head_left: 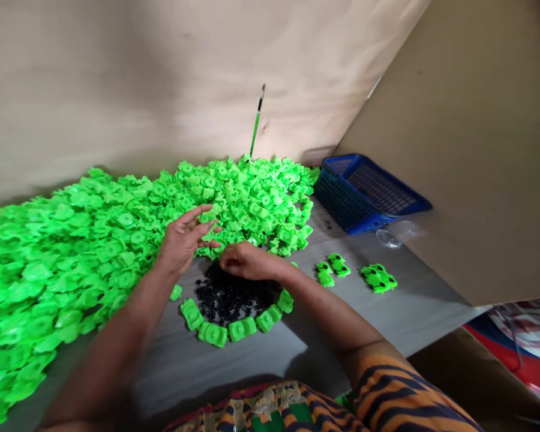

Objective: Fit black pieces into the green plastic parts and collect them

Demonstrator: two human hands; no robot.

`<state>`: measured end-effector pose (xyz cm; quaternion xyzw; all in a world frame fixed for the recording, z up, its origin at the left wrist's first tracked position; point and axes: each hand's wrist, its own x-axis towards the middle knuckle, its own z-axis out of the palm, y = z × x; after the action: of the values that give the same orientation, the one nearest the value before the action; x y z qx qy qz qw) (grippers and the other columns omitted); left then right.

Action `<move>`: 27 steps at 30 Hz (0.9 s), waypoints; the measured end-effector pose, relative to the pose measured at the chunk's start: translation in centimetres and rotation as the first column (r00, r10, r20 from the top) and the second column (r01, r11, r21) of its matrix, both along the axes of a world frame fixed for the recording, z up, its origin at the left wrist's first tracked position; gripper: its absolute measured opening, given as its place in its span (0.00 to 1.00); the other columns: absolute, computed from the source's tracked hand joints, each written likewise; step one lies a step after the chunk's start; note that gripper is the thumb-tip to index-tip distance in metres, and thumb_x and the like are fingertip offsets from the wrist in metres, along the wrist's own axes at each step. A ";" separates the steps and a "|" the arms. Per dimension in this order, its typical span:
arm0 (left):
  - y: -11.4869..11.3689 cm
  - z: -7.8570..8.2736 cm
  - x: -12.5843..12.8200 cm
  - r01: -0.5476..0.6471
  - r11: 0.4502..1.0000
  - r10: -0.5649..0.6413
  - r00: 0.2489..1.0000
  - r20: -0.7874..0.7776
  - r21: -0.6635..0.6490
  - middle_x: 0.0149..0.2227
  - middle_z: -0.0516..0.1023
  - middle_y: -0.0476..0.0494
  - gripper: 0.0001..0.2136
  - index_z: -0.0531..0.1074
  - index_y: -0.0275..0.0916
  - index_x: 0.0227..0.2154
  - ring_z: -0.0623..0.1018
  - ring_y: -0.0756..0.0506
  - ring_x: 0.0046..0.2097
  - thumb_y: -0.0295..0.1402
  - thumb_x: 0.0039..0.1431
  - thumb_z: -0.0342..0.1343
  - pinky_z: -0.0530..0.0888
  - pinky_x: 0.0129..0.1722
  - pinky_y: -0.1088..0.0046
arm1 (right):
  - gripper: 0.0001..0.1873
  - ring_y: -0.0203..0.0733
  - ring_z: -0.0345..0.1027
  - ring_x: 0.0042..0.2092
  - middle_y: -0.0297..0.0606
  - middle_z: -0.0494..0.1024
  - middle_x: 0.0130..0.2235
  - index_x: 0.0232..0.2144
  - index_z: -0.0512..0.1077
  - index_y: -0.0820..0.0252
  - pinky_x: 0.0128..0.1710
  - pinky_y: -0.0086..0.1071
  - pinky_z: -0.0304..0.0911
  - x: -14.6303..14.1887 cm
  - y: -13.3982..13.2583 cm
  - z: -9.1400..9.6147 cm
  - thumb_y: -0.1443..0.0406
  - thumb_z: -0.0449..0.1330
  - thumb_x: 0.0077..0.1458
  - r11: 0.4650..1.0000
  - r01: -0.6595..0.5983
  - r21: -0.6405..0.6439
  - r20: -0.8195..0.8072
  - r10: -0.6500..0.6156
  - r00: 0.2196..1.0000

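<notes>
My left hand (182, 240) is raised at the front edge of a heap of bright green plastic toy car bodies (130, 222). Between its thumb and forefinger appears a green toy car body (212, 212). My right hand (247, 260) reaches into a pile of small black wheel-and-axle parts (234, 297), its fingers curled together; whatever they grip is hidden. Around the near side of the black pile, several green car bodies (213, 333) lie in a curved row.
Right of my forearm, several green cars with black wheels (378, 278) sit on the grey table (342, 318). A blue plastic basket (369, 192) stands at the back right beside a clear round plastic piece (388, 239). A thin green-and-black stick (257, 123) rises behind the heap, against the brown wall.
</notes>
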<state>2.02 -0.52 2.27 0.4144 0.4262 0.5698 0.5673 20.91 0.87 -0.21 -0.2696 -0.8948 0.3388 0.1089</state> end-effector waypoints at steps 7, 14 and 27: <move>-0.5 0.2 -0.2 -0.040 0.999 0.043 0.993 0.111 -0.025 0.34 0.81 0.46 0.22 0.81 0.37 0.43 0.83 0.43 0.40 0.33 0.42 0.73 0.83 0.30 0.71 | 0.08 0.32 0.62 0.30 0.30 0.72 0.29 0.32 0.72 0.62 0.33 0.27 0.59 1.2 -0.5 0.4 0.63 0.65 0.55 0.904 -0.093 -0.418 -0.239 -0.010 0.971; -0.1 -0.5 0.0 0.109 0.990 -0.093 0.983 0.157 -0.092 0.35 0.82 0.44 0.19 0.78 0.37 0.48 0.85 0.41 0.42 0.28 0.52 0.65 0.85 0.40 0.62 | 0.11 0.30 0.60 0.29 0.27 0.69 0.27 0.31 0.70 0.61 0.30 0.27 0.56 1.9 -1.2 2.5 0.61 0.67 0.54 0.905 -0.049 -0.422 -0.387 -0.131 0.913; -0.8 -1.4 1.2 0.226 0.972 -0.203 0.946 0.253 -0.062 0.34 0.83 0.48 0.15 0.80 0.40 0.43 0.83 0.47 0.37 0.30 0.51 0.70 0.84 0.42 0.65 | 0.04 0.36 0.70 0.34 0.33 0.74 0.32 0.32 0.73 0.59 0.37 0.32 0.66 0.8 -0.9 1.3 0.64 0.63 0.59 0.912 0.378 -0.160 -0.683 -0.379 0.625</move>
<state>3.22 -1.28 0.88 0.3591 0.3305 0.5317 0.6922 21.72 0.01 1.05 -0.3025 -0.7085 0.3851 0.5082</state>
